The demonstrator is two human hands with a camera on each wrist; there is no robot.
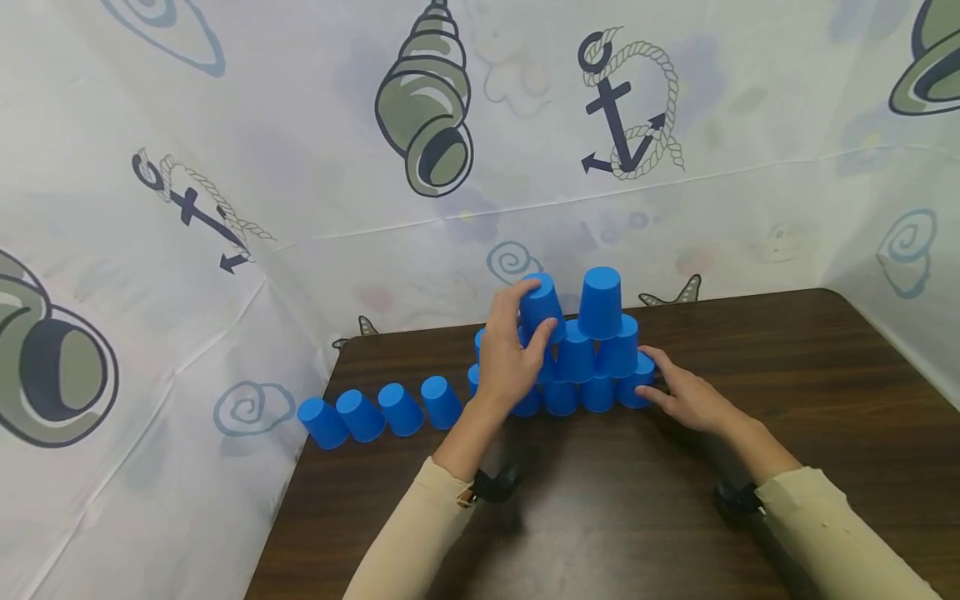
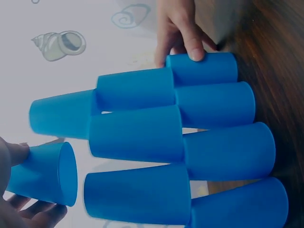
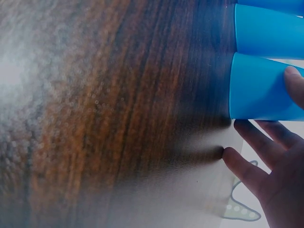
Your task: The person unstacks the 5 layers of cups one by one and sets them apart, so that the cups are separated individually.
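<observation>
My left hand (image 1: 510, 358) pinches an upside-down blue plastic cup (image 1: 538, 307) between thumb and fingers. In the left wrist view, the held cup (image 2: 40, 173) hangs slightly tilted, a gap showing between its rim and the second row of stacked cups. Beside it, another blue cup (image 1: 601, 307) stands alone on that row. My right hand (image 1: 693, 402) holds the rightmost bottom-row cup (image 1: 632, 392), thumb on its near side and fingers along its outer side. In the right wrist view the thumb presses this cup (image 3: 261, 90). My left hand hides part of the stack's left side.
Several upside-down blue cups (image 1: 360, 417) stand spaced in a line left of the stack. The dark wooden table (image 1: 600, 517) carries everything. Behind and to the left hangs a pale sheet (image 1: 300, 167) printed with shells and anchors, close to the table's back edge.
</observation>
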